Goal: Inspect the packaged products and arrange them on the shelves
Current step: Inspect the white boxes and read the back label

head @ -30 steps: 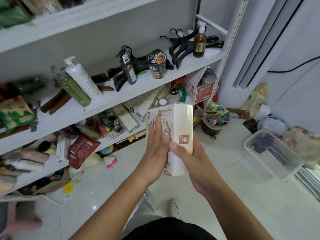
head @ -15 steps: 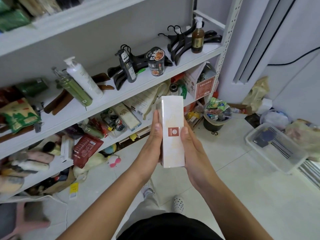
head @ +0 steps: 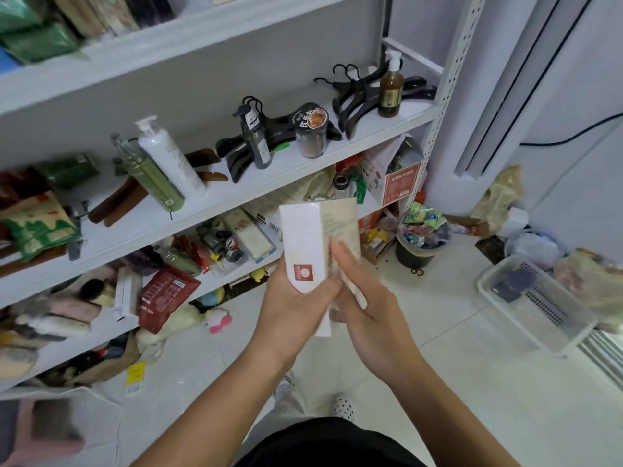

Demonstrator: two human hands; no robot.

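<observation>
Left hand [head: 293, 299] and right hand [head: 369, 308] both grasp a tall white box [head: 308, 237], upright, over the floor [head: 455, 382]. The box blocks part of the lower shelf [head: 108, 333]. Red pouch [head: 165, 298] leans there. Trash bin [head: 421, 251] and clear tub [head: 536, 308] sit to the right. On the middle shelf [head: 236, 193]: white pump bottle [head: 170, 158], cup [head: 312, 131], hangers [head: 357, 94].

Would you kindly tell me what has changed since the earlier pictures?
The box was rotated: the illustrated face turned away, the red-logo face swung left, and a text face now shows. Left hand and right hand still hold it; the shelves look unchanged.
</observation>
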